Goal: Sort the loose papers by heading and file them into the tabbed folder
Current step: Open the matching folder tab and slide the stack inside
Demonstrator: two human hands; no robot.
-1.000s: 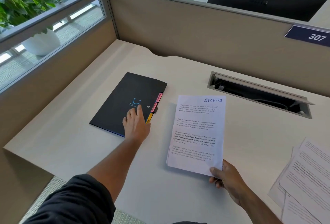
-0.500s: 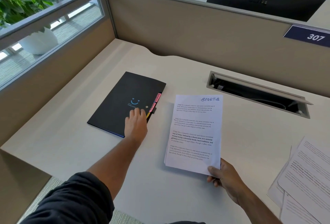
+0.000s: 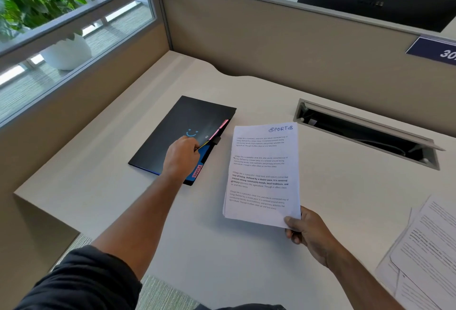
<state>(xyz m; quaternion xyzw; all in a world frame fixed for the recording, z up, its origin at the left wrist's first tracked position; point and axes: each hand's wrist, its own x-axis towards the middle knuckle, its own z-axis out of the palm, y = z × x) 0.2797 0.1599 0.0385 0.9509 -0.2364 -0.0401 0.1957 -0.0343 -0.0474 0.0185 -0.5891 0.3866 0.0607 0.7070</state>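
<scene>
The flat black tabbed folder (image 3: 182, 134) had a smooth, faintly sheeny plastic-looking cover — light glanced off it near its pink paper tabs (image 3: 220, 129). The white printed sheets headed SPORTS (image 3: 262, 176) were thin matt paper. The pale beige desktop (image 3: 246, 255) looked matt laminate — its rectangular cable slot (image 3: 365, 134) was framed in brushed grey metal.

Black tabbed folder (image 3: 177, 131) flat on desk, cover corner lifted — "SPORTS" papers (image 3: 262, 173) just right.
</scene>
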